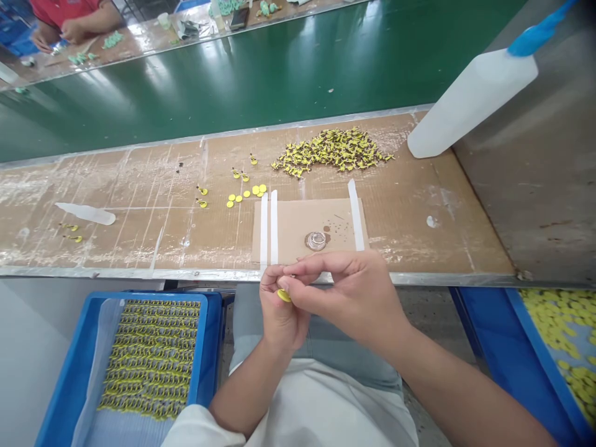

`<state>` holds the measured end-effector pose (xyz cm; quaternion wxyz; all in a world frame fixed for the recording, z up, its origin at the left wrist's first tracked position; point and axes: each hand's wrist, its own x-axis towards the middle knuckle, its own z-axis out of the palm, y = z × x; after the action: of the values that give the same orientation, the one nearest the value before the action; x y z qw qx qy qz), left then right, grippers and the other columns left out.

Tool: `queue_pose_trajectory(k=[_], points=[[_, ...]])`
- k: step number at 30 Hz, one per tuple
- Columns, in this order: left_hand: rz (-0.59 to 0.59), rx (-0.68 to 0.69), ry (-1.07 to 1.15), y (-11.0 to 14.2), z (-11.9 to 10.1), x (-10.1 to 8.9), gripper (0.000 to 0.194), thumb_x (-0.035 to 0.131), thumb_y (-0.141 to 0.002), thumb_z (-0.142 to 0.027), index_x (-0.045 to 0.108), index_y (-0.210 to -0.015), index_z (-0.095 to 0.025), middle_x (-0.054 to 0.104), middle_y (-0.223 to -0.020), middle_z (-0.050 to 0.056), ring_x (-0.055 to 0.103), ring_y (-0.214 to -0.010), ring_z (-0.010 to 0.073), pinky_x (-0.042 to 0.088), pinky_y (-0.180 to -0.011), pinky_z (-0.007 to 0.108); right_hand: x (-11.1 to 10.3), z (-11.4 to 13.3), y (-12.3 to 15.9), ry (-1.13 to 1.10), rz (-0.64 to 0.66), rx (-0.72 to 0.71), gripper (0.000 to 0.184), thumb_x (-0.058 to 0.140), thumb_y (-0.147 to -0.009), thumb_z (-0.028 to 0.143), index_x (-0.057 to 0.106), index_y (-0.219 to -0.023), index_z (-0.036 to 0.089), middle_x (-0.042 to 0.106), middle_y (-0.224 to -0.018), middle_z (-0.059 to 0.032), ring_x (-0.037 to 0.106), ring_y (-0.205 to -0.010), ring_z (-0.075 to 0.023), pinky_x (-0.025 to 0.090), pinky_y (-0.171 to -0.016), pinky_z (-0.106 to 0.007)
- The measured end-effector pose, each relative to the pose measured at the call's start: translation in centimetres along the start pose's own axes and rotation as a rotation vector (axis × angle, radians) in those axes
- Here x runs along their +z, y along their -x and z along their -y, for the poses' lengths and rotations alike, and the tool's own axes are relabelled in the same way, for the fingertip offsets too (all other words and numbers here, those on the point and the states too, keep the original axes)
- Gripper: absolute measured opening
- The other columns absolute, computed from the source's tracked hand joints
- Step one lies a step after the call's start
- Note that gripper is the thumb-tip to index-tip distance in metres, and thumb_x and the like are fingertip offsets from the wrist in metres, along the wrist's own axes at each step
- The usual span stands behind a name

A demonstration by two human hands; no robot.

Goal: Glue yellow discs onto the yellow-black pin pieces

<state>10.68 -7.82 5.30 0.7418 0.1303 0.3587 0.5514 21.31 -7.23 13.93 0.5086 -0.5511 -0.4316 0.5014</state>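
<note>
My left hand [279,313] is closed around a small yellow disc [284,295], which shows at the fingers in front of the table edge. Right against it, my right hand [347,292] pinches with thumb and forefinger just above the disc. A tiny dark bit shows at its fingertips, too small and too covered to name. Beyond the hands, a small clear round dish [316,241] sits on a taped cardboard sheet [298,226]. Loose yellow discs [246,194] lie left of the sheet. Small yellow-and-dark figures [202,203] on discs stand further left.
A heap of yellow-and-dark pieces [333,151] lies behind the cardboard. A white bottle [472,102] leans at right; a white nozzle-like piece [86,213] lies left. Blue trays hold rows of figures [151,354] and yellow discs [559,329]. Across the green belt [279,74] a person [74,22] works.
</note>
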Motion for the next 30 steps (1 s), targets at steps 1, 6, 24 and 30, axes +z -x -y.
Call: queue_pose_trajectory(k=[1, 6, 24, 30], points=[[0.006, 0.017, 0.009, 0.0, 0.0, 0.0, 0.044, 0.094, -0.054, -0.044, 0.065, -0.077, -0.021, 0.072, -0.075, -0.002, 0.074, -0.083, 0.0183, 0.061, -0.081, 0.03, 0.0, 0.0, 0.0, -0.003, -0.001, 0.0, 0.01, 0.077, -0.073, 0.013, 0.081, -0.073, 0.023, 0.077, -0.069, 0.001, 0.073, -0.06, -0.0159, 0.058, -0.055, -0.018], [0.013, 0.153, -0.011, -0.3, 0.1, -0.2, 0.04, 0.095, -0.053, -0.043, 0.069, -0.078, -0.024, 0.061, -0.057, -0.007, 0.066, -0.059, 0.0124, 0.061, -0.072, 0.031, 0.1, -0.6, 0.0, -0.031, 0.017, 0.0, 0.008, 0.077, -0.074, 0.017, 0.08, -0.07, 0.022, 0.076, -0.068, -0.0004, 0.073, -0.062, -0.0162, 0.059, -0.06, -0.021], [0.302, 0.64, -0.361, -0.6, -2.6, -2.2, 0.058, 0.091, -0.06, -0.042, 0.073, -0.116, -0.037, 0.059, -0.052, -0.006, 0.057, -0.051, 0.0108, 0.055, -0.054, 0.024, -0.5, -2.6, 0.8, -0.23, 0.181, -0.016, 0.006, 0.083, -0.071, 0.022, 0.08, -0.075, 0.026, 0.076, -0.068, 0.0009, 0.07, -0.065, -0.0154, 0.044, -0.111, -0.048], [0.248, 0.612, -0.306, -0.9, -3.2, -1.9, 0.06, 0.095, -0.05, -0.04, 0.077, -0.107, -0.035, 0.062, -0.057, -0.005, 0.059, -0.054, 0.0104, 0.055, -0.059, 0.025, 0.2, -3.0, 0.1, -0.225, 0.125, 0.067, 0.013, 0.086, -0.07, 0.029, 0.081, -0.081, 0.023, 0.078, -0.078, -0.005, 0.073, -0.072, -0.0192, 0.061, -0.079, -0.035]])
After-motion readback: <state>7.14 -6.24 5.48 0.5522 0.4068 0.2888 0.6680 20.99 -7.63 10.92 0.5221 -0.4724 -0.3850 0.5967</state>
